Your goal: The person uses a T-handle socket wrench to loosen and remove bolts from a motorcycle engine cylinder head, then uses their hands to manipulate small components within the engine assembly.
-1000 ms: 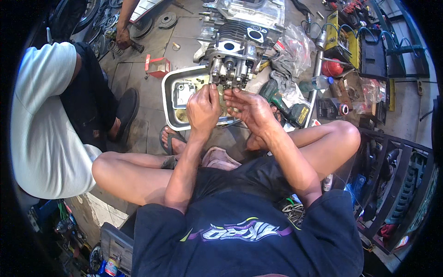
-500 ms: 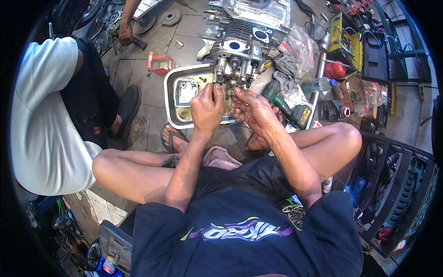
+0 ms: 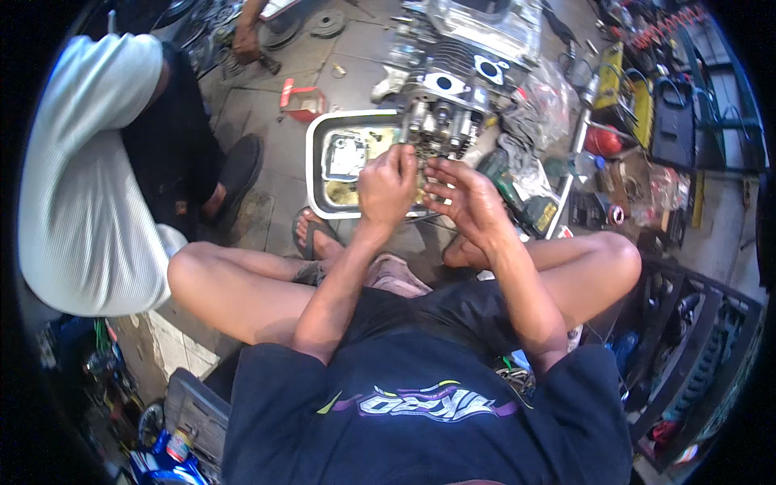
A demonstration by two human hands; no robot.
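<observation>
A motorcycle engine (image 3: 454, 73) lies on the floor before me, its finned cylinder and opened cylinder head (image 3: 440, 121) toward me. At the head's near edge, my left hand (image 3: 388, 190) is closed, thumb and fingers pinched against small parts there. My right hand (image 3: 473, 200) is at the same edge, fingers curled with the tips drawn together. What either hand pinches is too small or hidden to make out. Beneath the cylinder head and my hands sits a white-rimmed tray (image 3: 314, 166), holding a flat metal cover (image 3: 345, 156) and some yellowish liquid.
Right of the tray lie a green power drill (image 3: 517, 194) and a grey rag (image 3: 520, 149). A yellow toolbox (image 3: 622, 93) and a plastic bottle (image 3: 586, 166) stand farther right. A red box (image 3: 303, 101) sits beyond the tray. At left are a person in white (image 3: 97, 186) and another hand (image 3: 246, 44).
The whole view has shifted, so the engine and tray appear farther right. Both my hands stay at the cylinder head's near edge, with the right fingers slightly repositioned.
</observation>
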